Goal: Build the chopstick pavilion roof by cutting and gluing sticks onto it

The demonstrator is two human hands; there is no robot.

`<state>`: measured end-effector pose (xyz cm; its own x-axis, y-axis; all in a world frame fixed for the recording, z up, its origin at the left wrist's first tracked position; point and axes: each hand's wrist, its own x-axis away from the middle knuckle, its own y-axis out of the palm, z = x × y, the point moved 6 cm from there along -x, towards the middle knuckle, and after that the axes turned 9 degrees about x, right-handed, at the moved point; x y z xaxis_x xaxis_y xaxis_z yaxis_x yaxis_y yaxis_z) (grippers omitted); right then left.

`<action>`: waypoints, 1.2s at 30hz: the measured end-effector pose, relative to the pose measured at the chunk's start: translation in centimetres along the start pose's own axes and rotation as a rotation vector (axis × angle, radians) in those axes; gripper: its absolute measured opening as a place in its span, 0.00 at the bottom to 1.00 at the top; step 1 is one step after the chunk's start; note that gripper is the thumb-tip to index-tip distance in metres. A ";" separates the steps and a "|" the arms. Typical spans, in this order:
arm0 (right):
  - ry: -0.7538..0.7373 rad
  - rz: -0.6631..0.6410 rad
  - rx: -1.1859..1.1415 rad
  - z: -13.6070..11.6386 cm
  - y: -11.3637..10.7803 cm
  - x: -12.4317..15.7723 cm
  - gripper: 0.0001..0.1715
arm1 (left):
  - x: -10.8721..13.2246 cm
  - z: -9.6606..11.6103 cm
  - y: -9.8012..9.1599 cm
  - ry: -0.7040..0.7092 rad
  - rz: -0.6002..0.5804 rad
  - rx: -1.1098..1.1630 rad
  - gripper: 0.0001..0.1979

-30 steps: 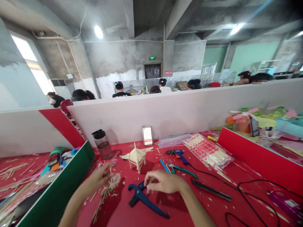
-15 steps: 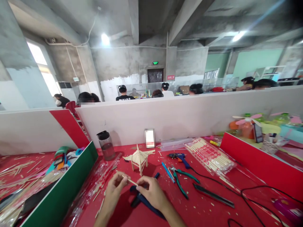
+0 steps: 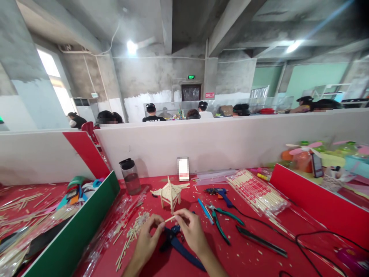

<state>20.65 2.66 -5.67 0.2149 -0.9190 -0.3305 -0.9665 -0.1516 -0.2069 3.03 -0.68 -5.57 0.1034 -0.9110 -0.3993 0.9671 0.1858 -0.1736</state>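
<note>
Between my two hands runs a short, thin wooden stick (image 3: 170, 219). My left hand (image 3: 150, 231) pinches its left end, and my right hand (image 3: 188, 227) pinches the right end with thumb and fingers. Just behind them stands a small pavilion model (image 3: 170, 193) built of wooden sticks, with a pointed roof on legs. Under my hands lies a dark blue hand tool (image 3: 184, 251), partly covered by them. Cut stick pieces (image 3: 131, 234) are heaped to the left of my left hand.
Right of my hands lie a blue pen (image 3: 205, 211), green-handled pliers (image 3: 223, 221), a blue glue gun (image 3: 220, 194) with a black cable, and a black utility knife (image 3: 261, 241). Bagged sticks (image 3: 256, 192) lie farther back. A water bottle (image 3: 131, 179) stands left, near a green divider (image 3: 83, 227).
Both hands have moved right with the stick, which now slopes the other way, right end higher. The heap of stick pieces at left shows more fully.
</note>
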 end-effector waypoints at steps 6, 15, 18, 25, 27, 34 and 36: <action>0.029 0.024 -0.034 0.5 0.2 0.3 0.24 | 1.1 -0.9 2.0 -0.045 -0.178 -0.036 0.15; 0.146 0.156 -0.170 1.6 -0.3 0.1 0.23 | 0.9 -1.1 1.3 -0.029 -0.094 -0.047 0.19; 0.133 0.120 -0.176 1.0 -0.3 0.0 0.23 | 1.0 -0.6 1.5 -0.030 -0.113 -0.046 0.18; 0.101 0.019 -0.142 -0.1 0.7 0.2 0.23 | 0.8 -0.5 1.2 -0.078 -0.058 0.012 0.17; 0.105 0.013 -0.143 0.2 0.9 0.2 0.22 | 0.6 -0.8 0.9 -0.085 -0.020 0.041 0.18; 0.109 0.027 -0.162 1.0 0.4 -0.4 0.19 | -0.6 -1.7 0.2 -0.176 0.139 0.224 0.21; 0.089 0.058 -0.130 0.9 -0.2 -1.2 0.17 | -1.6 -1.5 0.1 -0.200 0.123 0.275 0.20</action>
<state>20.72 4.16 -6.06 0.1501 -0.9554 -0.2542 -0.9882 -0.1374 -0.0673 2.59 1.30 -6.32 0.2401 -0.9470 -0.2134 0.9681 0.2175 0.1241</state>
